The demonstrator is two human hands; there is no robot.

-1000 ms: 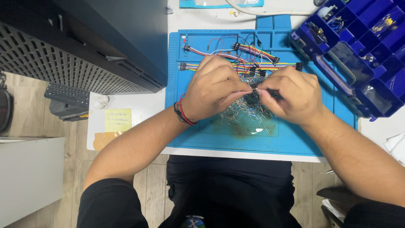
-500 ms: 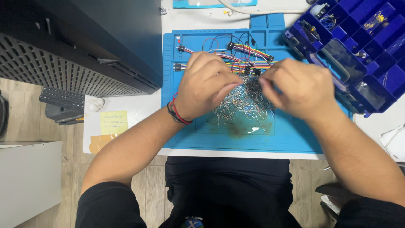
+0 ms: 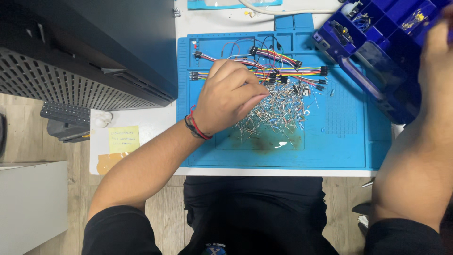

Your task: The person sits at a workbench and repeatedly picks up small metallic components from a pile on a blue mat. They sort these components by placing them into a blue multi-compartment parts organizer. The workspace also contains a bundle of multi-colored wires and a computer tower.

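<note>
White surface (image 3: 137, 160) under you carries a blue work mat (image 3: 330, 146), and on it a loose heap of small wire-legged components (image 3: 278, 111) lies just below a spread of coloured jumper wires (image 3: 288, 66). A moment ago both of your hands met over that heap; now your right hand (image 3: 436, 56) has swung away to the blue compartment box (image 3: 382, 52) at the mat's far right corner, blurred at the frame edge, so you cannot tell how its fingers stand or whether they carry a part. Your left hand (image 3: 229, 97) stays at the heap's left edge, its fingers (image 3: 252, 89) curled narrow with the tips touching the components. A dark slatted case (image 3: 85, 52) crowds the left side, and a yellow sticky note (image 3: 123, 139) lies below it, well apart from the heap.
</note>
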